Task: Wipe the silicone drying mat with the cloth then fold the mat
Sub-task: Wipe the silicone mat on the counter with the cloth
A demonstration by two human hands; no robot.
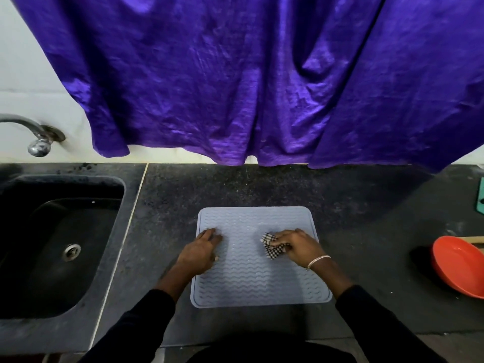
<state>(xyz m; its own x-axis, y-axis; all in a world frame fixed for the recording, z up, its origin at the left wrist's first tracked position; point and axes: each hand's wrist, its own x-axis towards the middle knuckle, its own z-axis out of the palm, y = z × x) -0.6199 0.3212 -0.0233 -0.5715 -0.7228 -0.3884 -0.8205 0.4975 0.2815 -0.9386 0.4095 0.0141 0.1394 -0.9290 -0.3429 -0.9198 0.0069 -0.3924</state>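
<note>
A pale blue silicone drying mat (251, 279) with wavy ridges lies flat on the dark stone counter in front of me. My left hand (200, 251) rests flat on the mat's left side, fingers pointing toward its far left corner. My right hand (298, 246) is on the mat's right side and grips a small black-and-white checked cloth (272, 247), which is bunched under the fingers and touches the mat.
A black sink (52, 244) is set into the counter at the left, with a metal tap (36, 142) above it. A red bowl (458, 265) sits at the right edge. A purple curtain (235, 74) hangs over the back wall.
</note>
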